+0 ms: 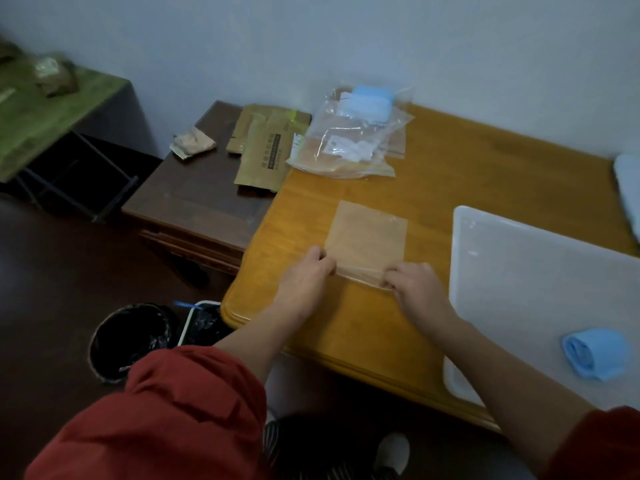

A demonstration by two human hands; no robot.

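Observation:
A clear square plastic bag point(369, 233) lies flat on the orange wooden table point(467, 174). My left hand point(306, 275) pinches the bag's near left corner, and my right hand point(412, 280) pinches its near right corner. Between the two hands the bag's near edge is lifted a little off the table. Both sleeves are red and pushed up the forearms.
A white tray point(540, 282) at the right holds a rolled blue cloth point(595, 353). A pile of clear bags point(349, 143) with a blue item point(370, 100) lies at the back. Brown envelopes point(266, 147) sit on a dark side table point(194, 202). Two bins point(135, 337) stand on the floor.

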